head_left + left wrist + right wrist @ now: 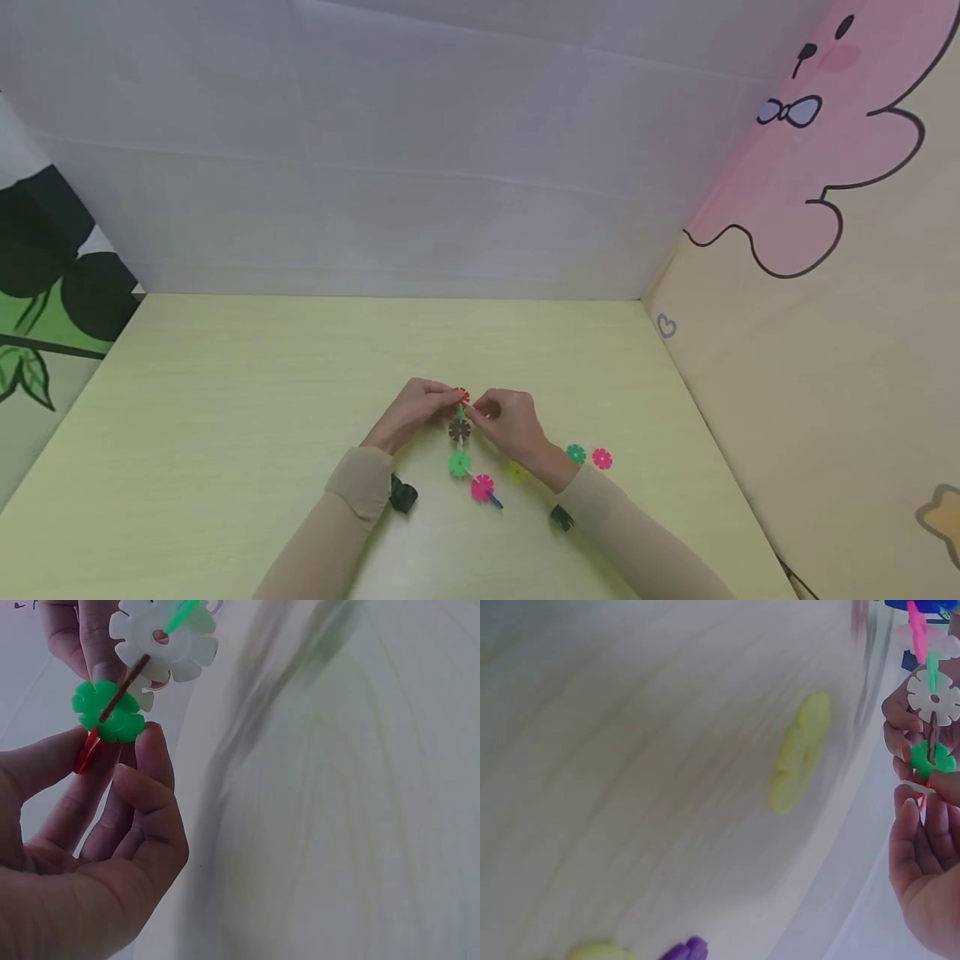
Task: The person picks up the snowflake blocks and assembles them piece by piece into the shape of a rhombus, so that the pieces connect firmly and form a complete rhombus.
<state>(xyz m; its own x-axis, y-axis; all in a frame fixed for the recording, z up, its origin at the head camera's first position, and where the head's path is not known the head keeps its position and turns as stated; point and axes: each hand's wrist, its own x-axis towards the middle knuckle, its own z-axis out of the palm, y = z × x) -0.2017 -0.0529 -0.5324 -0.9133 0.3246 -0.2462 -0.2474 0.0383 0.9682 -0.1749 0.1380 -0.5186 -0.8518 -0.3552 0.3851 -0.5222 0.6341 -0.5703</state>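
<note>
A chain of notched plastic flower discs runs between my hands and toward me. In the head view it shows a red disc (462,395) at the far end, then a brown disc (459,430), a light green disc (460,464), a pink disc (483,487) and a blue disc (496,502), with edge-on discs between. My left hand (420,408) pinches the red disc beside a green disc (109,712). From the other side, my right hand (513,425) pinches a thin white disc (917,787) against the red one. Fingers partly hide whether these two interlock.
On the pale wooden table (262,400), a yellow disc (517,472) lies beneath my right wrist. Teal (575,453) and pink loose discs (602,458) lie to its right. A purple disc (686,950) shows in the right wrist view. Walls border the table's back and right.
</note>
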